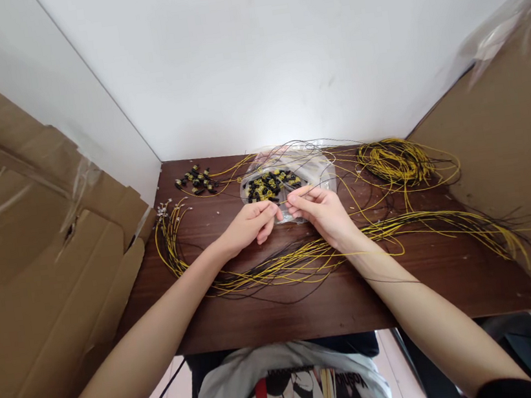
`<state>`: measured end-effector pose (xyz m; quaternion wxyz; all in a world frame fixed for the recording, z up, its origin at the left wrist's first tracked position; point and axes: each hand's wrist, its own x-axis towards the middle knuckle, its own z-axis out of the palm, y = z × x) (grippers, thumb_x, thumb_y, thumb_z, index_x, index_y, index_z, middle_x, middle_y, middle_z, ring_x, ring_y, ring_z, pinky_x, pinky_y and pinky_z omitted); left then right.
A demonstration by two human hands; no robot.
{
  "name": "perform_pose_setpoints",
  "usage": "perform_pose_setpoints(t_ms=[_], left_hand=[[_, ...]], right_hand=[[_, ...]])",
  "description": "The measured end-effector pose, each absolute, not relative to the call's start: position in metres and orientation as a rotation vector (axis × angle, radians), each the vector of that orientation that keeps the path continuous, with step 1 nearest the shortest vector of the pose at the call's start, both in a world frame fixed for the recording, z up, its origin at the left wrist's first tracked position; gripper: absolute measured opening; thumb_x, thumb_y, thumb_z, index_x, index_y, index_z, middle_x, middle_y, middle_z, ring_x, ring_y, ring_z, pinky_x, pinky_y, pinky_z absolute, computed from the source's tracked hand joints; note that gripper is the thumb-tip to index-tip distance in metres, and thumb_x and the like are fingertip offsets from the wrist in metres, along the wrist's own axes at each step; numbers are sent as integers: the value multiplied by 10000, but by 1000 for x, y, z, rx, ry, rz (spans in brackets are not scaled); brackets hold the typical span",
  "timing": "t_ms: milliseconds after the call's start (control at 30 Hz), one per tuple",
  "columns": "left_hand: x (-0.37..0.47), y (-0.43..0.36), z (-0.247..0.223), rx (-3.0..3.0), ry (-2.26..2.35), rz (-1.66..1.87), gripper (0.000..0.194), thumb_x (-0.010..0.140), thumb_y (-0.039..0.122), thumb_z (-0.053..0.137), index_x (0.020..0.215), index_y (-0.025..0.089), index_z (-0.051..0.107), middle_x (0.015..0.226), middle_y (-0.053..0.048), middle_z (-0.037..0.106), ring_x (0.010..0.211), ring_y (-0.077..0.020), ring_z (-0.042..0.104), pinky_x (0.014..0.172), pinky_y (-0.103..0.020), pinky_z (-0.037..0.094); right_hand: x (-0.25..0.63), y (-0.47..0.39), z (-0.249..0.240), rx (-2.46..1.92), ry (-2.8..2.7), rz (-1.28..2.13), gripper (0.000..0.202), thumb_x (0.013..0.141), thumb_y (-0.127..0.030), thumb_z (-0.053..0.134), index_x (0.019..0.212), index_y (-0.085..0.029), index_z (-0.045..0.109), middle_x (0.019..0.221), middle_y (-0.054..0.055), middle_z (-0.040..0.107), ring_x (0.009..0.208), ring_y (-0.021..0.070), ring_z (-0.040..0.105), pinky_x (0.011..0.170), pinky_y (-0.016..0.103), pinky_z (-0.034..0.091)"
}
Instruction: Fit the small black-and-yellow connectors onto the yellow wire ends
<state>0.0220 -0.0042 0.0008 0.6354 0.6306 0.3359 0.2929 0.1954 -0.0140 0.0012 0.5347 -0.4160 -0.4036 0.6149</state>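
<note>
My left hand [254, 220] is closed in a pinch, thumb against forefinger; what is between the fingertips is too small to make out. Close beside it on the right, my right hand [320, 210] pinches a thin yellow wire. A short bit of yellow shows in the narrow gap between the two hands. Just beyond the fingers lies a clear plastic bag [324, 175] with a heap of small black and yellow connectors [268, 185] on it. Below the hands, a long bundle of yellow and black wires [275, 269] runs across the table, partly under my right forearm.
A smaller group of black and yellow connectors [198, 180] lies at the back left. White-tipped wire ends [164, 211] gather below it. A tangled wire coil [395, 162] sits at the back right. Cardboard [57, 252] flanks the brown table [281, 321]; a white wall [276, 60] closes the back.
</note>
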Motion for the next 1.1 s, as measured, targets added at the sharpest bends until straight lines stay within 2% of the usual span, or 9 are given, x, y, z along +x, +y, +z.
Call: perform_pose_setpoints(t_ms=[267, 867, 1100], left_hand=[[24, -5, 3, 1474, 813, 669, 319, 904, 406, 419, 822, 121, 535, 423, 68, 454, 358, -47, 368, 445, -172, 281], [24, -5, 4, 1483, 788, 623, 306, 907, 390, 414, 787, 127, 511, 460, 54, 490, 377, -45, 393, 465, -174, 298], [23, -4, 4, 1484, 770, 613, 317, 911, 402, 402, 807, 123, 513, 475, 51, 490, 385, -47, 400, 472, -178, 303]], right_hand=[[194, -15, 3, -1013, -978, 1366, 283, 551, -303, 812, 745, -163, 661, 633, -7, 659, 588, 102, 591, 594, 235, 479], [198, -13, 9, -957, -855, 1249, 208, 571, -225, 775, 725, -172, 645, 620, -21, 628, 564, 84, 545, 569, 234, 447], [200, -11, 9, -957, -863, 1196, 189, 581, -242, 766, 718, -181, 652, 645, -13, 637, 566, 92, 538, 565, 245, 448]])
